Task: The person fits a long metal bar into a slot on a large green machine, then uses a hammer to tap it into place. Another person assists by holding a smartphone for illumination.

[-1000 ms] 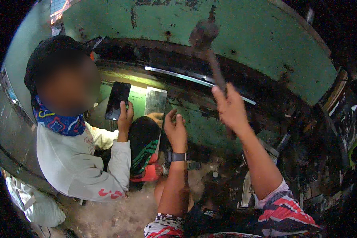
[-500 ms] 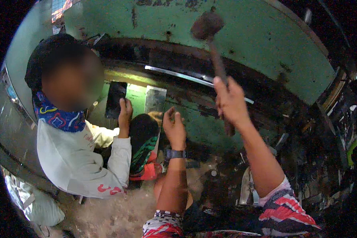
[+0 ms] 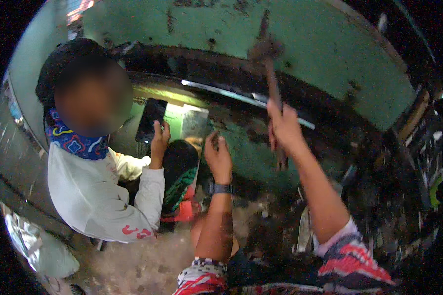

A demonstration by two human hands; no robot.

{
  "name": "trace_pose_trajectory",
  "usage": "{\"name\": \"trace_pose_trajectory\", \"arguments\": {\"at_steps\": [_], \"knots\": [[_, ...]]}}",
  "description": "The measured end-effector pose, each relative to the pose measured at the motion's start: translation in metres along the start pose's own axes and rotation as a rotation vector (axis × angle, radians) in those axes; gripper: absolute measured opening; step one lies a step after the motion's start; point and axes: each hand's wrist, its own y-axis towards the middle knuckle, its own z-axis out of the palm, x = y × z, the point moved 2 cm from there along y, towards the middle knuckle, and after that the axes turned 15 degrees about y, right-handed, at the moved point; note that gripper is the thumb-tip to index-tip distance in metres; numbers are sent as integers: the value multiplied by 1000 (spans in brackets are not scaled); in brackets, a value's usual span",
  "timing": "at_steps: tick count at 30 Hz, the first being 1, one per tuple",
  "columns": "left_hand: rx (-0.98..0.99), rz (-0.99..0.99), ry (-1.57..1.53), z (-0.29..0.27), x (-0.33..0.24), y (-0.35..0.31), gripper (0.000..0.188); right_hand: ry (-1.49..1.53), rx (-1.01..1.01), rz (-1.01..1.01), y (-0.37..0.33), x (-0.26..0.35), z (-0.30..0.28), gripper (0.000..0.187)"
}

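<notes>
In my right hand is the wooden handle of a hammer. Its dark, heavy head is raised away from me in front of the green metal panel and is smeared by motion. My left hand is lifted with its fingers loosely curled and the thumb apart, and I see nothing in it. A watch is on the left wrist. Just beyond the left hand stands a pale, flat metal plate, next to a brightly lit green surface.
A co-worker in a white long-sleeved top sits at the left, holding a dark phone-like device. A large green panel with worn paint spans the back. A shiny metal strip runs below it. Dark clutter lies at the right.
The hammer head has tilted and dropped slightly, now blurred. My left hand has barely moved. The co-worker's device has tilted a little.
</notes>
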Motion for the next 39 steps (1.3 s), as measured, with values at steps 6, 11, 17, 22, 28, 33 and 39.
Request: {"name": "trace_pose_trajectory", "arguments": {"at_steps": [6, 11, 17, 22, 28, 33, 39], "knots": [[48, -96, -232, -3, 4, 12, 31, -126, -258, -672, 10, 98, -15, 44], [99, -50, -88, 20, -4, -18, 32, -461, 215, 157, -11, -79, -19, 47], [-4, 29, -78, -2, 28, 22, 31, 70, 234, -18, -18, 62, 26, 43], [-22, -68, -200, 2, 2, 14, 30, 157, 130, -158, -2, 71, 22, 44], [28, -88, -216, 14, 1, 8, 30, -225, 151, -30, 40, -75, 38, 45], [-19, -63, -248, -4, -2, 14, 30, -212, 190, 57, 18, -52, 63, 51], [15, -130, -283, -8, -4, 17, 30, -202, -129, -553, 21, 70, 68, 47]]}}
